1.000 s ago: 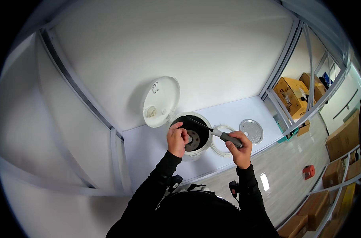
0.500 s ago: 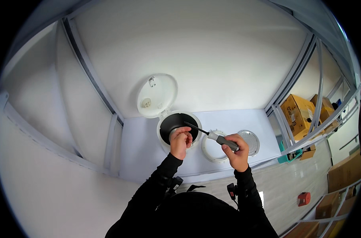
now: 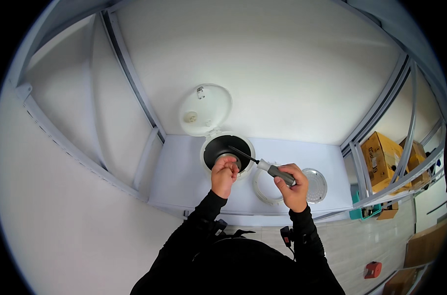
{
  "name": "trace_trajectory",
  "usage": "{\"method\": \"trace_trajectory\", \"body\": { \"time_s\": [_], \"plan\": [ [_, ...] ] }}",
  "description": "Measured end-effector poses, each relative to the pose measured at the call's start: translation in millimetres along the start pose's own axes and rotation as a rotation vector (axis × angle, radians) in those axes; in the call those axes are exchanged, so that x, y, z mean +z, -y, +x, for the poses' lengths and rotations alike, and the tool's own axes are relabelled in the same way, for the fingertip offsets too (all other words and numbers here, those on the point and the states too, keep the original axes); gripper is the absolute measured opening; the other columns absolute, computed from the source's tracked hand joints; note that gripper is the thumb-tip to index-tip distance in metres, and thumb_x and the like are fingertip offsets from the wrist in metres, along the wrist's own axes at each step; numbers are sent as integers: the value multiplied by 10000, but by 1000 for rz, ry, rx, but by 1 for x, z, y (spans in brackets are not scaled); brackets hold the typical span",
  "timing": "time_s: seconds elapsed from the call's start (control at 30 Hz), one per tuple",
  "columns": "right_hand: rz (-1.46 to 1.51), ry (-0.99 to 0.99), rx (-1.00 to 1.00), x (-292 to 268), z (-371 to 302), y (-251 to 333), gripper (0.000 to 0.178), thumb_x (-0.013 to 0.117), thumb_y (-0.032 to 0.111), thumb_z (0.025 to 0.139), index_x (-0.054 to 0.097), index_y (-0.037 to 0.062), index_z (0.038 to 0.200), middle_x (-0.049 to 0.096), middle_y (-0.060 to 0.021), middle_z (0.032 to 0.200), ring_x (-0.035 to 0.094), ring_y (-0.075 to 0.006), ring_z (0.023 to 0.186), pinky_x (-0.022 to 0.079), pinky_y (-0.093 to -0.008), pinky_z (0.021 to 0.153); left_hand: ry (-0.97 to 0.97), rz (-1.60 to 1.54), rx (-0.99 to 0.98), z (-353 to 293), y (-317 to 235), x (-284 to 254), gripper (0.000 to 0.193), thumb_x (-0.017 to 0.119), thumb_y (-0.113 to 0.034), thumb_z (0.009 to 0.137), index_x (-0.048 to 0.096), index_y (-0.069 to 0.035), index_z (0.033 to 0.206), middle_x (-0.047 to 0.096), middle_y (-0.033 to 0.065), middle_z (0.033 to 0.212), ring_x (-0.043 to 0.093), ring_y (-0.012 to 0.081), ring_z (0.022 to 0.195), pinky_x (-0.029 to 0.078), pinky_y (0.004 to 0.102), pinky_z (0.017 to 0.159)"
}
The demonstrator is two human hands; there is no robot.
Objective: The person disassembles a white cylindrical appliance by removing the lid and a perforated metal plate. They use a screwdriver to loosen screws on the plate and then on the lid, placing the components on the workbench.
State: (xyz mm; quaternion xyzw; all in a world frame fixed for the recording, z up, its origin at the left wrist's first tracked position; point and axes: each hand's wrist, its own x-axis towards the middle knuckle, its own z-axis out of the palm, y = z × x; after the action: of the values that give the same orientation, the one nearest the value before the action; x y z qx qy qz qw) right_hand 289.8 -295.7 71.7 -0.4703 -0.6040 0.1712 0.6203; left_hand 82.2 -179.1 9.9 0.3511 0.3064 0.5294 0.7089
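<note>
A white rice cooker (image 3: 202, 156) stands on the table with its round lid (image 3: 206, 109) raised toward the wall. Its dark interior (image 3: 218, 144) is partly hidden by my hands. My left hand (image 3: 224, 178) is at the cooker's front rim, fingers curled in; whatever they may hold is too small to make out. A screwdriver (image 3: 278, 173) with a grey and white handle is gripped in my right hand (image 3: 295, 189). Its dark shaft points left, the tip over the cooker's opening. Under the handle lies a white ring (image 3: 259, 191), with a perforated metal disc (image 3: 316, 186) to its right.
The white table (image 3: 172, 182) backs onto a pale wall, between metal frame posts. Cardboard boxes (image 3: 383, 161) sit beyond the right post, with a teal basket (image 3: 367, 212) below them. A red object (image 3: 373, 269) is on the floor at the lower right.
The view has turned a little, so the cooker and table appear shifted to the right. Both hands keep nearly the same pose, with the screwdriver still in the right one.
</note>
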Motion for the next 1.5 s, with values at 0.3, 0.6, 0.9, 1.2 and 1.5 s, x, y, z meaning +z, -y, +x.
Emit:
{"method": "trace_trajectory", "body": {
  "time_s": [0.3, 0.6, 0.9, 1.2, 1.5],
  "plan": [
    [-82, -20, -67, 39, 23, -2, 273, 775, 3, 847, 695, 8, 1108, 693, -160, 1057, 682, -292, 975, 530, -347, 845, 104, -79, -232, 21, -15, -14, 400, 396, 68, 690, 589, -37, 1024, 500, 39, 733, 422, 133, 585, 299, 260, 466],
    [-255, -145, -152, 102, 74, 11, 289, 764, 19, 869, 678, 9, 1144, 668, -181, 1079, 680, -350, 952, 545, -379, 817, 119, 45, -72, 60, -63, 11, 231, 556, -256, 1022, 643, -43, 1050, 405, -75, 655, 326, 23, 529, 240, 214, 470],
    [-287, -117, -105, 138, 106, 10, 271, 747, 35, 904, 657, -1, 1157, 671, -177, 1067, 675, -344, 956, 535, -380, 836, 183, 64, 31, 105, -91, 10, 394, 518, -376, 1107, 678, -17, 1126, 375, -72, 658, 328, 37, 536, 279, 223, 490],
    [-330, -56, -79, 141, 118, 6, 345, 747, 76, 909, 627, 15, 1226, 651, -196, 1124, 670, -394, 972, 555, -407, 820, 255, 40, 33, 124, -95, 1, 347, 553, -341, 1099, 664, -20, 1171, 386, -91, 677, 311, 16, 564, 265, 215, 513],
    [-467, 94, -21, 127, 123, 13, 413, 736, 160, 947, 613, 28, 1318, 695, -174, 1061, 707, -371, 815, 572, -415, 718, 334, 43, 51, 126, -95, -1, 377, 523, -314, 1113, 652, 16, 1244, 371, -90, 681, 302, 17, 573, 270, 214, 523]
  ]
}}
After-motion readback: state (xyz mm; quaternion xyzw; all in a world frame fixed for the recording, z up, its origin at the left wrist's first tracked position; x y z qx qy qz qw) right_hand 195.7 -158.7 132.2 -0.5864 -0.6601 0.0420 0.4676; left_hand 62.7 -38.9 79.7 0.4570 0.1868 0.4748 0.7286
